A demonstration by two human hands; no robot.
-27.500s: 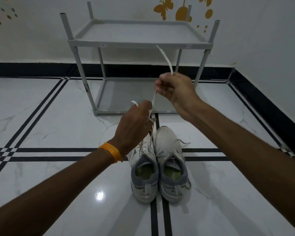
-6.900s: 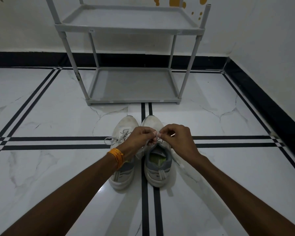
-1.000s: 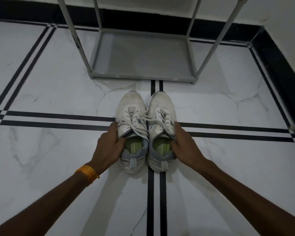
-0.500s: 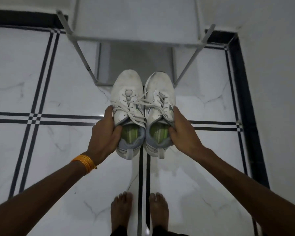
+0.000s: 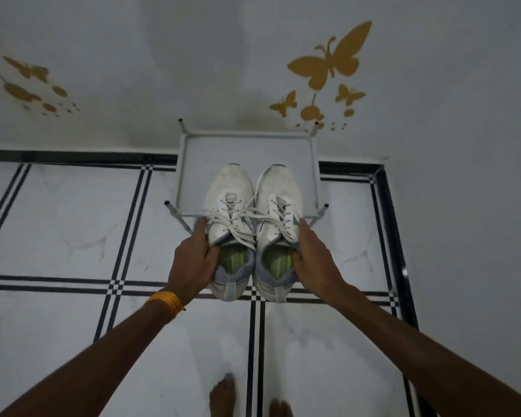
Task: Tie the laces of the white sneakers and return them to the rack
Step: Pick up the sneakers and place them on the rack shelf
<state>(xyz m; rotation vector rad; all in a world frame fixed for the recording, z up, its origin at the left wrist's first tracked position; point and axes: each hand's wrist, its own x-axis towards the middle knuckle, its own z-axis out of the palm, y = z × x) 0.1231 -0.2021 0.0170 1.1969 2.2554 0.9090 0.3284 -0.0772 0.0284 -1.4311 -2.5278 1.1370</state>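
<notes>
Against the far wall (image 5: pixel 193 55) stands the rack (image 5: pixel 247 145); above its near edge we hold the sneakers (image 5: pixel 253 224) side by side, laces (image 5: pixel 238 218) tied. Our left hand (image 5: pixel 190 266) grips the left one, our right hand (image 5: pixel 315 260) the right.

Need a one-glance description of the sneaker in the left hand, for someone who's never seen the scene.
Start at the grey rack against the wall with gold butterfly stickers. Two white sneakers are held side by side over its top shelf. The one you want is the sneaker gripped by the left hand, the hand whose wrist wears an orange bangle.
</notes>
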